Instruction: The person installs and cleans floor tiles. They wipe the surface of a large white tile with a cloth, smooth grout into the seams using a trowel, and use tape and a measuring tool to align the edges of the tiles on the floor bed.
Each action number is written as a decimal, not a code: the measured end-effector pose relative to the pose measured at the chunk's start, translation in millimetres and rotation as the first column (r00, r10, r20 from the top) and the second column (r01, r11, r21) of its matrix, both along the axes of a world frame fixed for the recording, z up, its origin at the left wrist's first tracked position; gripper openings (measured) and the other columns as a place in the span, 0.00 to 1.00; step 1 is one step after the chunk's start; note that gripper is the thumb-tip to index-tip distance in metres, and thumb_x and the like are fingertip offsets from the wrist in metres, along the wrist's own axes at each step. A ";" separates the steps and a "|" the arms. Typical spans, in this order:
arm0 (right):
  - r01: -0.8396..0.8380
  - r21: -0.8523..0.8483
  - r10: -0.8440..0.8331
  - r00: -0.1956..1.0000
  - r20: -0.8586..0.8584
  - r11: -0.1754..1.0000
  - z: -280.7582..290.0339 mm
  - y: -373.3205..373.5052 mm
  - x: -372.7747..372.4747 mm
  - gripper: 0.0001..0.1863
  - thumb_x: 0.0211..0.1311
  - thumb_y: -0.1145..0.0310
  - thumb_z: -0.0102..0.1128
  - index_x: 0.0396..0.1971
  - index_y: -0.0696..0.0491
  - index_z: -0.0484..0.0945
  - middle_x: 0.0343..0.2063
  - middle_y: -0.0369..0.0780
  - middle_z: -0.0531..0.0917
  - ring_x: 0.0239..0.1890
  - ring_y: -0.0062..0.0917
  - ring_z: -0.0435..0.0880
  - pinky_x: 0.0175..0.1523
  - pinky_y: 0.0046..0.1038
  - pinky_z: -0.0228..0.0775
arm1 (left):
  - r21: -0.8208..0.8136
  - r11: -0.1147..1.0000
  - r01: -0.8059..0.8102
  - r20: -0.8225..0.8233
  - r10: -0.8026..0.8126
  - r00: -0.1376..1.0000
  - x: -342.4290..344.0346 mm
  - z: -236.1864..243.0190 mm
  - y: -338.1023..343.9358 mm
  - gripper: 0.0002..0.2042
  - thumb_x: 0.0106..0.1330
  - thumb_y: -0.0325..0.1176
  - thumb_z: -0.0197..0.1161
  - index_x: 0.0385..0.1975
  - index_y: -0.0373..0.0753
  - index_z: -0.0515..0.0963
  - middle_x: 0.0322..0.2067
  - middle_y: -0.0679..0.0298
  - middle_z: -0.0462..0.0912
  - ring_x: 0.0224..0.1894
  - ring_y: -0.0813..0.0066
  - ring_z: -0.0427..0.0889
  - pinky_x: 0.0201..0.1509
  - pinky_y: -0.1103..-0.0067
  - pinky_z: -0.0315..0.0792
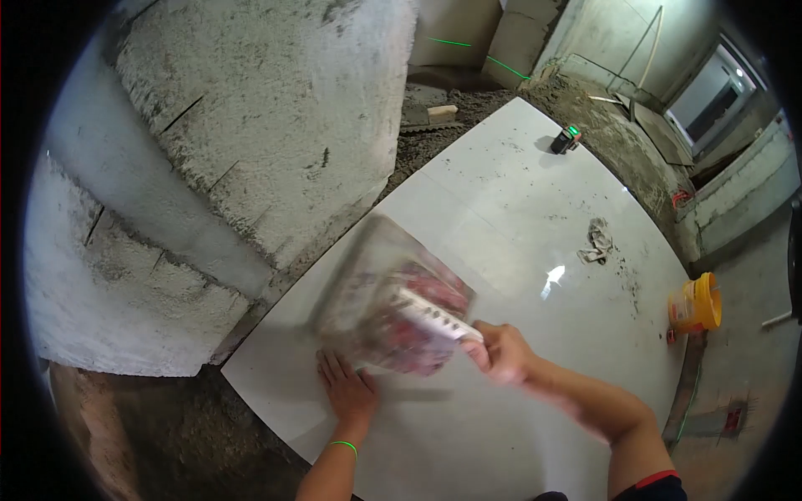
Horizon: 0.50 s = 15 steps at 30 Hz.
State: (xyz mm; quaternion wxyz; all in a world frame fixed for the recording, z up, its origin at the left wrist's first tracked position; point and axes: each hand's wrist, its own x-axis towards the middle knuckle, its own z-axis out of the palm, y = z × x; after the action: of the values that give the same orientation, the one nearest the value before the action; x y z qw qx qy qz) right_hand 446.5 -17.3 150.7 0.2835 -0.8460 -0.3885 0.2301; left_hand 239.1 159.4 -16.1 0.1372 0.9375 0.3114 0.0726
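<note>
My right hand (501,351) grips a clear plastic bag (393,301) holding red and white small parts; the bag is blurred by motion and hangs above the glossy white floor tiles (518,209). My left hand (349,388) lies flat on the tile with fingers spread, just below the bag. A green band circles my left wrist.
A rough grey block wall (251,108) rises at the left, with sandy mortar bed (167,426) beside the tiles. On the tiles lie a crumpled rag (596,242) and a laser level (566,139). A yellow tub (697,305) stands at the right. A trowel (434,117) rests on the mortar behind.
</note>
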 end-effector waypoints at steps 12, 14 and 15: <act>0.223 -0.229 -0.281 0.922 -0.265 0.947 60.1 -0.4 5.0 0.34 0.65 0.37 0.42 0.18 0.56 0.68 0.10 0.32 0.66 0.14 0.17 0.62 0.20 0.24 0.54 | -0.015 0.995 -0.097 0.066 0.098 0.993 1.8 7.8 2.9 0.31 0.62 0.39 0.50 0.59 0.20 0.59 0.65 0.39 0.53 0.69 0.43 0.48 0.71 0.56 0.43; 0.015 0.187 0.011 0.990 -0.141 0.982 59.2 11.6 -5.0 0.26 0.69 0.49 0.43 0.26 0.59 0.71 0.14 0.36 0.66 0.19 0.20 0.62 0.23 0.29 0.58 | -0.040 0.989 -0.140 0.065 0.143 0.988 0.2 5.2 3.7 0.31 0.62 0.39 0.51 0.59 0.20 0.59 0.65 0.39 0.54 0.69 0.42 0.48 0.71 0.56 0.43; -0.021 0.228 0.049 0.992 -0.117 0.974 47.8 11.1 -6.8 0.25 0.68 0.49 0.46 0.24 0.58 0.68 0.13 0.35 0.64 0.19 0.18 0.61 0.23 0.26 0.57 | -0.111 0.985 -0.134 0.060 0.141 0.988 0.3 4.1 5.0 0.31 0.63 0.40 0.50 0.60 0.21 0.59 0.65 0.40 0.53 0.70 0.43 0.47 0.72 0.57 0.43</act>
State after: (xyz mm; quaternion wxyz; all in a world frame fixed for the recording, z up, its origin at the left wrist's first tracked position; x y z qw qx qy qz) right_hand 439.7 -6.3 198.5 0.3969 -0.7857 -0.4090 0.2407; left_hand 239.5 164.4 -11.9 0.1923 0.9020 0.3742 0.0969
